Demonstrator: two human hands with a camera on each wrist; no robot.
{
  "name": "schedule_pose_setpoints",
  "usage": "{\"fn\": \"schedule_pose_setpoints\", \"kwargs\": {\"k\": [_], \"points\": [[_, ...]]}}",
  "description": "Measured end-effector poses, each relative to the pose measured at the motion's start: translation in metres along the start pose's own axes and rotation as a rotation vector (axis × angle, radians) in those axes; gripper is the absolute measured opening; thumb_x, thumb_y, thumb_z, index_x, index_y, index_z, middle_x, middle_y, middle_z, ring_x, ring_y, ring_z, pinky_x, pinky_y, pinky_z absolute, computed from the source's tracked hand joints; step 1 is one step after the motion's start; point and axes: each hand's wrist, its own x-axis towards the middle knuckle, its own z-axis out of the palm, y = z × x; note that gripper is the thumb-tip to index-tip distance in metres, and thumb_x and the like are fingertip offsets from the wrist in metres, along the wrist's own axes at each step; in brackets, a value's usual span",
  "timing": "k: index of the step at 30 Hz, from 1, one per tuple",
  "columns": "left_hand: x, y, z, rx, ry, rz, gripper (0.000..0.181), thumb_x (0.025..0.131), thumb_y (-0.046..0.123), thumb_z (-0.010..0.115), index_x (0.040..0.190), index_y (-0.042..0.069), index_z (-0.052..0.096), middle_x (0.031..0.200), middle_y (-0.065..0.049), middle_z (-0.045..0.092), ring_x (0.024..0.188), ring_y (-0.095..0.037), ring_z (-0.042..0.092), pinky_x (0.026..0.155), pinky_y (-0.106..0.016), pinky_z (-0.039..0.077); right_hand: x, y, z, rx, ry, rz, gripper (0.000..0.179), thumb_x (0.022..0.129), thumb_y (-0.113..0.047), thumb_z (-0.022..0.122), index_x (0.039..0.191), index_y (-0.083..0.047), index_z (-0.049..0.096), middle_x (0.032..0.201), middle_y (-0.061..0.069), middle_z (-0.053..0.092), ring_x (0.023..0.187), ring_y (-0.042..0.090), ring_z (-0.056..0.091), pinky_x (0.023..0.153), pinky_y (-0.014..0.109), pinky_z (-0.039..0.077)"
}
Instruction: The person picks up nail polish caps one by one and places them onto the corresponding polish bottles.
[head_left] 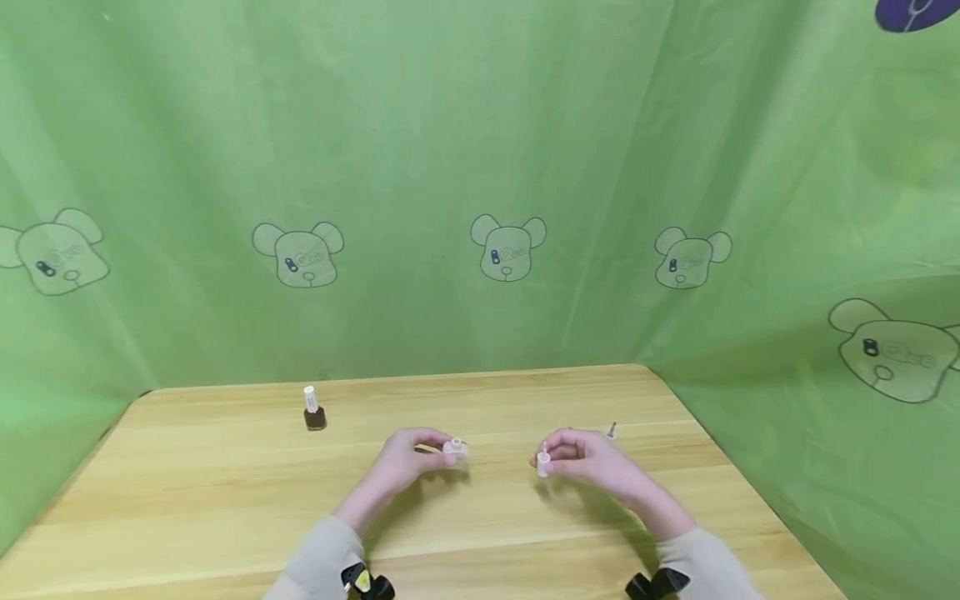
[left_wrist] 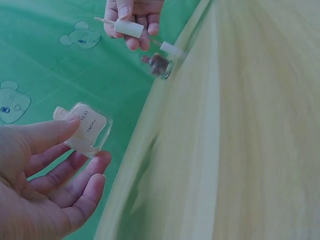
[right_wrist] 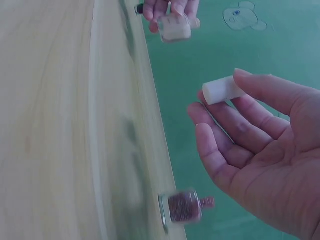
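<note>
My left hand point(head_left: 411, 457) pinches a small clear bottle of pale nail polish point(left_wrist: 91, 125) between thumb and fingers, above the table. Its neck is uncapped, with a printed label on the front. A short way to the right, my right hand point(head_left: 592, 458) holds a white nail polish cap point(right_wrist: 220, 91) by thumb and fingers. From this cap the thin brush point(left_wrist: 105, 21) sticks out in the left wrist view. Bottle and cap are apart. Close by the right hand stands an uncapped bottle of dark reddish polish point(right_wrist: 185, 206), mostly hidden behind that hand in the head view.
A second white cap point(left_wrist: 171, 48), brush pointing up, stands on the wooden table point(head_left: 480, 525) past the right hand. At the back left is a dark polish bottle point(head_left: 315, 417) with its white cap on. A green curtain point(head_left: 420, 317) hangs behind the table and along its sides.
</note>
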Motion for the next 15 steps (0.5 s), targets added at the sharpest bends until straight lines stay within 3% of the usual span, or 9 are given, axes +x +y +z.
{"fn": "schedule_pose_setpoints", "kwargs": {"k": [9, 15], "points": [[0.002, -0.004, -0.010, -0.018, 0.050, -0.016, 0.037, 0.080, 0.016, 0.077, 0.114, 0.002, 0.068, 0.110, -0.014, 0.069, 0.087, -0.016, 0.067, 0.083, -0.041, 0.058, 0.026, -0.008, 0.020, 0.014, 0.011, 0.006, 0.035, 0.090, -0.016, 0.067, 0.117, 0.005, 0.058, 0.114, 0.021, 0.068, 0.098, 0.011, 0.066, 0.088, 0.021, 0.054], [0.004, -0.008, -0.011, -0.025, 0.082, -0.027, 0.038, 0.079, 0.016, 0.078, 0.114, 0.003, 0.068, 0.109, -0.014, 0.070, 0.085, -0.015, 0.067, 0.082, -0.040, 0.058, 0.043, -0.011, 0.029, 0.017, 0.012, 0.003, 0.037, 0.090, -0.016, 0.067, 0.118, 0.006, 0.057, 0.114, 0.023, 0.067, 0.099, 0.015, 0.067, 0.088, 0.023, 0.055]]}}
